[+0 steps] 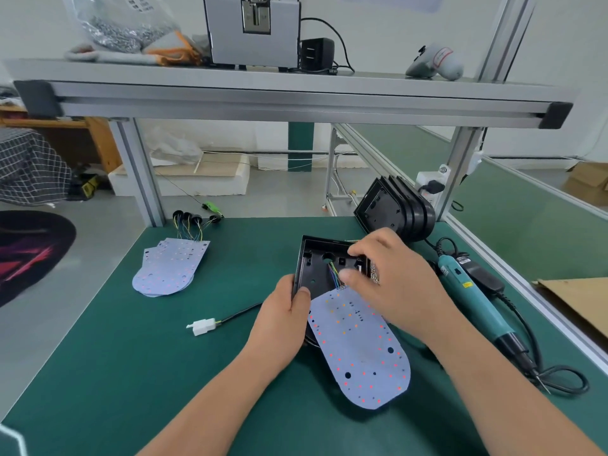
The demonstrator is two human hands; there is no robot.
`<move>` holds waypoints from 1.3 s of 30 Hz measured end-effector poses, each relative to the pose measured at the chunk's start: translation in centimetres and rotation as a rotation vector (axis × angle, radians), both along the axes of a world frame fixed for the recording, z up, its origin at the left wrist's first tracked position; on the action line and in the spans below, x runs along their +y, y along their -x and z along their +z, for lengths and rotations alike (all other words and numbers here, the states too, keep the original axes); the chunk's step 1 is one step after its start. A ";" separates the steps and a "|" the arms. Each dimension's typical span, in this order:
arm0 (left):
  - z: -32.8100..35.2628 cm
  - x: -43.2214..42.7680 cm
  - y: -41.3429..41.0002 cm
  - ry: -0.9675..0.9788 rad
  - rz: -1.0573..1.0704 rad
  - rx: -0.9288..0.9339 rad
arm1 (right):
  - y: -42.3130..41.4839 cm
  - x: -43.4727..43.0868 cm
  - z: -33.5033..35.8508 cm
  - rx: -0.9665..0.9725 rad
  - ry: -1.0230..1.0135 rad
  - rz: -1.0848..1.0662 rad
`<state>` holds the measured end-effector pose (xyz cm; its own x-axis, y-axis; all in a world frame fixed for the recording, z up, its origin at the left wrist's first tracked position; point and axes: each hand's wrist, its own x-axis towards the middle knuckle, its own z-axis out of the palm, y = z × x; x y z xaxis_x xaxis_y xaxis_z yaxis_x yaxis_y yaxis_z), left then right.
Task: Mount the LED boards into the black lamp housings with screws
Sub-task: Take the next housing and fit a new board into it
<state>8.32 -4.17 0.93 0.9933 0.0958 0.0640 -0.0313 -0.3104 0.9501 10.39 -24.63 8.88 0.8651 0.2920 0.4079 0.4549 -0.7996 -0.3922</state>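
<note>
A black lamp housing (317, 264) lies open side up on the green table (148, 373). My left hand (283, 319) grips its near left edge, thumb on the rim. A white LED board (360, 350) with red and orange dots lies tilted over the housing's near end, joined to it by coloured wires (335, 274). My right hand (391, 281) reaches over the housing's right side, fingers curled above the wires; I cannot tell whether it holds anything. A black cable with a white connector (204, 325) runs out to the left.
A stack of LED boards (169, 268) with wires and black grommets lies at the left. More black housings (394, 210) stand stacked at the back right. A teal electric screwdriver (473, 301) with its cord lies on the right. A shelf rail (296, 100) crosses overhead.
</note>
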 end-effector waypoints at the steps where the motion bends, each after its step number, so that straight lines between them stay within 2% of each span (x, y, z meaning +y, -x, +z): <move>1: -0.1 -0.1 0.0 -0.007 0.003 -0.002 | 0.5 0.0 0.0 0.036 0.070 0.020; 3: -0.2 -0.1 0.1 -0.016 0.008 -0.014 | 0.7 0.0 -0.1 0.138 0.189 0.048; 4: -0.4 0.0 0.1 -0.017 0.006 -0.024 | 0.5 0.1 -0.1 0.187 0.187 0.071; 8: -0.4 0.1 0.3 -0.012 -0.022 -0.059 | -0.9 -0.5 -0.3 0.285 -0.131 0.076; 11: -0.2 0.2 0.4 0.013 -0.064 -0.057 | -1.7 -0.7 -1.0 0.195 -0.339 -0.048; 14: -0.5 0.4 0.3 0.045 -0.096 -0.031 | -2.1 -0.3 -1.5 0.111 -0.440 -0.116; 18: -0.5 0.5 0.4 0.072 -0.121 -0.022 | -2.3 -0.1 -1.4 0.040 -0.435 -0.113; 23: -0.2 0.4 0.7 -0.011 -0.137 -0.033 | -2.7 0.2 -1.3 -0.066 -0.457 -0.127; 28: -0.6 0.3 0.4 -0.009 -0.084 -0.019 | -3.1 0.0 -1.6 -0.077 -0.229 -0.089; 30: -0.6 0.2 0.5 0.017 -0.080 -0.016 | -3.4 -0.7 -1.7 -0.033 -0.352 -0.068; 33: -0.3 0.3 0.5 0.098 -0.089 -0.013 | -3.6 -1.2 -2.2 0.100 -0.843 -0.061; 34: -0.2 0.3 0.6 0.144 -0.094 -0.011 | -3.8 -1.3 -2.5 0.155 -0.915 -0.065; 37: 0.2 0.8 0.7 0.290 -0.115 0.014 | -4.0 -0.6 -3.3 0.404 -0.966 0.106; 39: 0.3 1.2 0.7 0.377 -0.143 0.028 | -3.6 0.2 -3.6 0.497 -0.938 0.249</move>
